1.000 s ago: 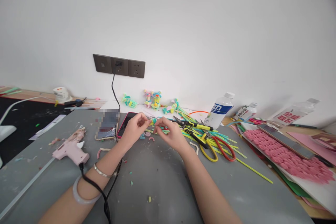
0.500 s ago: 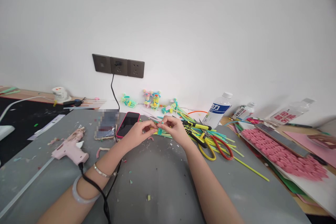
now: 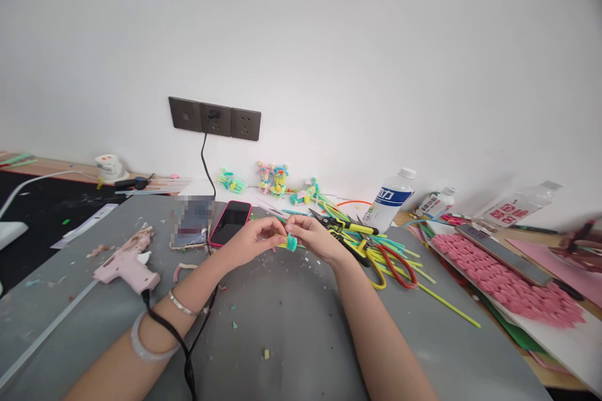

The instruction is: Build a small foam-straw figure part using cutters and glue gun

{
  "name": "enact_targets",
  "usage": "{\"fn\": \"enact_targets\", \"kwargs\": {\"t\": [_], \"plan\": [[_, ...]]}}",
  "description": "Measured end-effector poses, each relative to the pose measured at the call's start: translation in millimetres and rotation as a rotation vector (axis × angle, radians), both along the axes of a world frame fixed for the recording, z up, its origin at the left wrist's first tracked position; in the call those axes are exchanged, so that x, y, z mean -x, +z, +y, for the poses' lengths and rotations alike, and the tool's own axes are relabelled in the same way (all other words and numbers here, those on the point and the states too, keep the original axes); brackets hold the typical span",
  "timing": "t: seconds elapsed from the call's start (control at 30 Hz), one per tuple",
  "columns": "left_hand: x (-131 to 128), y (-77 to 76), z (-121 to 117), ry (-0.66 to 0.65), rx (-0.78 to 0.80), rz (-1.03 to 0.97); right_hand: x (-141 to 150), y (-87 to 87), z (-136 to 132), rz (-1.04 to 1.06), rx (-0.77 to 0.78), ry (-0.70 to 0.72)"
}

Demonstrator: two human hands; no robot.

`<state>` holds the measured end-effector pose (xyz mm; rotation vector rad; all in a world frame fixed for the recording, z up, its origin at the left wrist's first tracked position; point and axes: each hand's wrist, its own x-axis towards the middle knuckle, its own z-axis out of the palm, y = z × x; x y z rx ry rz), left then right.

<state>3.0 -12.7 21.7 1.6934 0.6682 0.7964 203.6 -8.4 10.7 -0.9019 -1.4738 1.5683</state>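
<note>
My left hand (image 3: 258, 239) and my right hand (image 3: 311, 235) meet over the middle of the grey table mat (image 3: 301, 319). Between their fingertips is a small teal craft piece (image 3: 291, 242) with a bit of yellow on its left side; both hands pinch it, and fingers partly cover it. Just right of my right hand lie yellow-and-black pliers (image 3: 348, 224) and scissors (image 3: 399, 270) with red and yellow handles, on a pile of thin green, yellow and teal strips (image 3: 426, 274). A phone in a pink case (image 3: 230, 223) lies behind my left hand.
A pink glue gun (image 3: 126, 268) lies at left, its black cord running under my left forearm. Small colourful figures (image 3: 278, 180) stand along the wall. A bottle (image 3: 389, 199) and a pink woven piece (image 3: 503, 272) are at right. Another person's hand (image 3: 583, 247) shows at the right edge.
The teal piece has turned and come lower, so more of it shows below my fingertips. At the right edge, the other person's hand has moved and a pen-like object now shows there.
</note>
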Motion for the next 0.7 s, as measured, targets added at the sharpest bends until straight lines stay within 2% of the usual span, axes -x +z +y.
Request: {"fn": "enact_targets", "kwargs": {"t": [0.27,0.5,0.6,0.7], "plan": [[-3.5,-2.3,-0.5,0.047,0.160,-0.199,0.6,-2.6,1.6,0.116,0.055,0.004],[-8.5,3.2,-3.3,0.202,0.326,-0.417,13.0,0.1,-0.7,0.145,-0.011,-0.028],[-9.9,3.5,-2.2,0.265,0.316,-0.439,17.2,-0.6,-0.4,0.104,-0.093,-0.116],[-8.7,-3.9,3.4,0.333,0.267,-0.414,19.9,-0.7,-0.9,0.056,-0.132,-0.188]]}}
